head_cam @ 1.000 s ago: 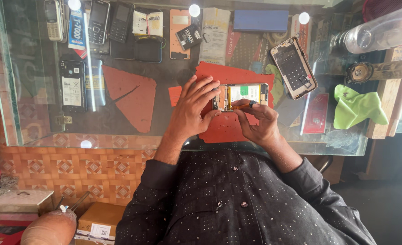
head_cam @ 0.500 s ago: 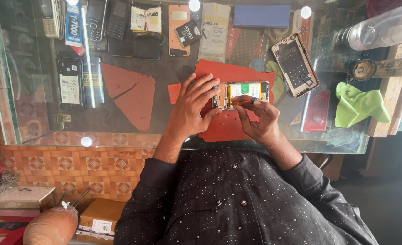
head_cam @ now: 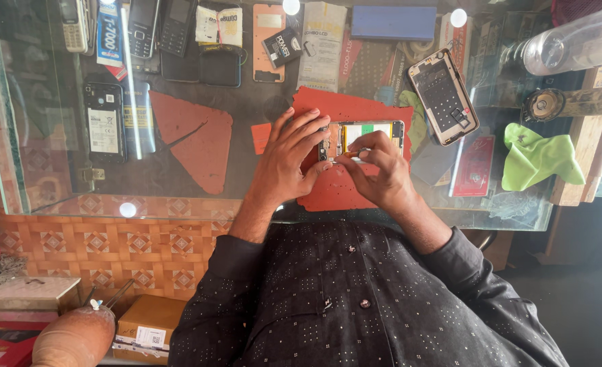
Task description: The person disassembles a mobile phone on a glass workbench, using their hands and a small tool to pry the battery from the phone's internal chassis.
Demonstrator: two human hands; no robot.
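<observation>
Opened phone [head_cam: 365, 136], back cover [head_cam: 443, 95] lying off at 1 o'clock: your left hand [head_cam: 288, 160] is bracing it, fingers spread, right hand [head_cam: 375, 170] fingertips pinching inside; reassembly pending.

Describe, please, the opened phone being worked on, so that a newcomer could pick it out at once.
Start at the glass counter and find the red mat near its middle. The opened phone lies on that mat between the left hand and right hand. Unlike the removed back cover beside it, its insides are bare, with a yellow and green patch.
</observation>
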